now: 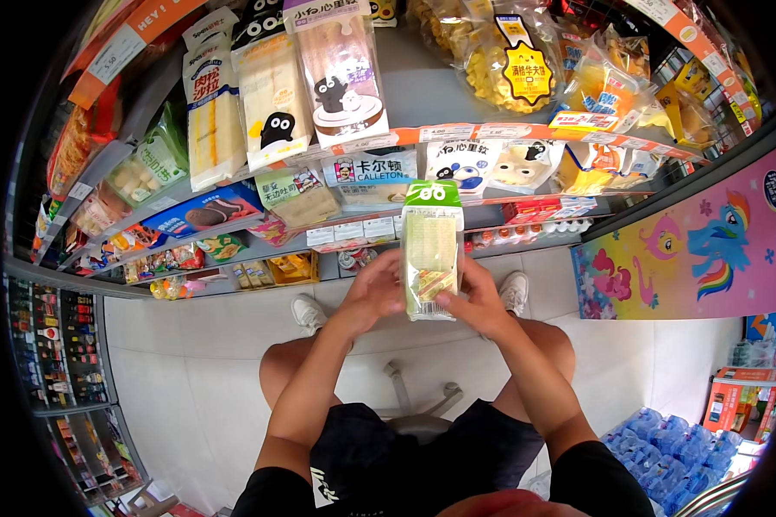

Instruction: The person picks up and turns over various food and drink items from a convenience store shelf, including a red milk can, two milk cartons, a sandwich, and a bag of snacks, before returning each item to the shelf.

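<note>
A tall clear packet of sandwich bread (430,246) with a green top and pale green slices stands out in front of the shelves. Both hands hold it near its lower end. My left hand (373,291) grips its left side, with the fingers partly behind it. On the right side, my right hand (477,302) presses its thumb against the lower front. Similar bread packets, a purple-and-white one (341,77) and a white one (272,99), stand on the upper shelf beyond my hands.
An orange-edged shelf (444,133) curves across the far side, with lower shelves of packaged food beneath. Yellow bagged snacks (513,73) sit on it. A colourful cartoon panel (690,241) stands at right. Blue bottle packs (668,452) are at lower right. Stool legs (422,392) show between my knees.
</note>
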Demonstrator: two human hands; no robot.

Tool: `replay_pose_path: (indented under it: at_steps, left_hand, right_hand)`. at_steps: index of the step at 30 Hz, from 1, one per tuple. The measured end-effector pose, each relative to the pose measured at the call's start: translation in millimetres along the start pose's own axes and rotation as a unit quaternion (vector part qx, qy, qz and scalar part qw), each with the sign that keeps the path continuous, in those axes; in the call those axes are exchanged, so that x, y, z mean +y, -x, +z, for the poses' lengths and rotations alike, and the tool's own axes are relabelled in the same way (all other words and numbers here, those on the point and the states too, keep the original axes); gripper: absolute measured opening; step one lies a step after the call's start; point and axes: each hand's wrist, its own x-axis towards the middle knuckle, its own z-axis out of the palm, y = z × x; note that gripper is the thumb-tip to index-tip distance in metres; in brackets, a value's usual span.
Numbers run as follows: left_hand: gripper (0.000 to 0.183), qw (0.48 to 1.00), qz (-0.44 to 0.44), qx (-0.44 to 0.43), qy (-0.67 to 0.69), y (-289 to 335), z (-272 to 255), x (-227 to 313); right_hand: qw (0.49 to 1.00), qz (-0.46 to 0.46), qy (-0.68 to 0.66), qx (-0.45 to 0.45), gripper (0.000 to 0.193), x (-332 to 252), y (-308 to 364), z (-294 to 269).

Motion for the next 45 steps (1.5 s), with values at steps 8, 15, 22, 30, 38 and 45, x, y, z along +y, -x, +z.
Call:
replay_pose_path:
  at_steps: [8, 15, 22, 30, 38, 45]
  left_hand:
    - [0.120, 0.945, 0.159, 0.007, -0.286, -19, 22, 15]
    - [0.111, 0.882, 0.233, 0.086, -0.401, -29, 36, -21]
    - [0.108, 0.940, 0.187, 0.093, -0.269, -28, 41, -17]
    - [0.104, 0.988, -0.035, -0.052, 0.144, -10, 27, -6]
    - [0.110, 0.933, -0.135, -0.124, 0.309, 4, 22, -47]
    - [0.106, 0.927, -0.145, -0.155, 0.310, 8, 29, -53]
  right_hand:
    - [0.991, -0.072, 0.083, 0.072, 0.055, 11, -9, -14]
    - [0.965, -0.103, 0.208, 0.120, 0.056, 4, -16, -8]
    - [0.919, -0.173, 0.345, 0.079, 0.057, -2, -10, -15]
    - [0.984, -0.093, 0.046, 0.146, 0.065, 2, -11, -21]
    - [0.964, 0.131, -0.231, 0.020, 0.044, 5, 3, -17]
    - [0.966, 0.100, -0.227, 0.068, 0.026, 3, 24, -8]
